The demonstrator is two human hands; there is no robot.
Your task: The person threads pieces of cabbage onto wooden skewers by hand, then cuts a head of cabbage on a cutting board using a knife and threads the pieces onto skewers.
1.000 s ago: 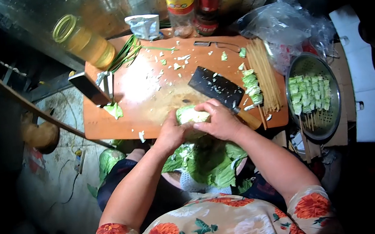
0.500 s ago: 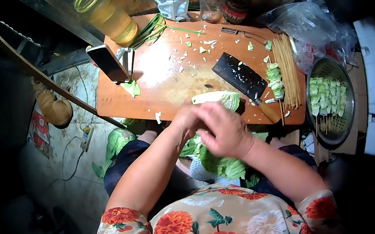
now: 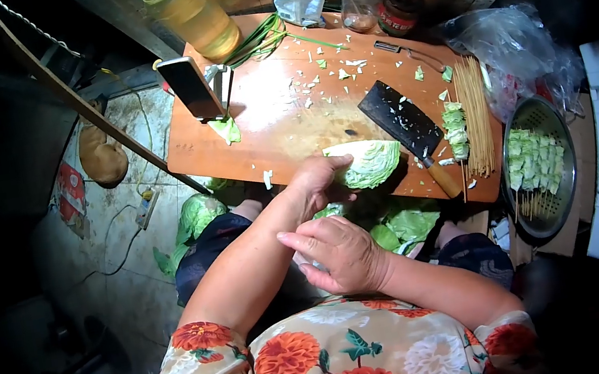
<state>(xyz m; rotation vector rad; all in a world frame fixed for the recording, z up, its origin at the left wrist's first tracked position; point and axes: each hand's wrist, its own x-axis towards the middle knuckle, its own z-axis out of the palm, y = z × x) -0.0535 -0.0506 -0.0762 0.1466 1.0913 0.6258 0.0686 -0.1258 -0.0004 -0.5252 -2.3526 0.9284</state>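
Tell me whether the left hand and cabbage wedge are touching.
Touching: the head view shows the left hand holding the cabbage wedge by one end, thumb across it.

I've got just one view here, a head cam up at head height, facing forward and down over the patterned shirt (image 3: pixel 327 363) and both forearms, pretty close in, with the whole wooden table (image 3: pixel 274 128) fitting in frame and black corners around it.

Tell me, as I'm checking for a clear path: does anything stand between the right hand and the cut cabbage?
Partly. The left hand holds the cut cabbage at its left end and stands between that end and the right hand. Toward the right end, nothing visible stands in the way.
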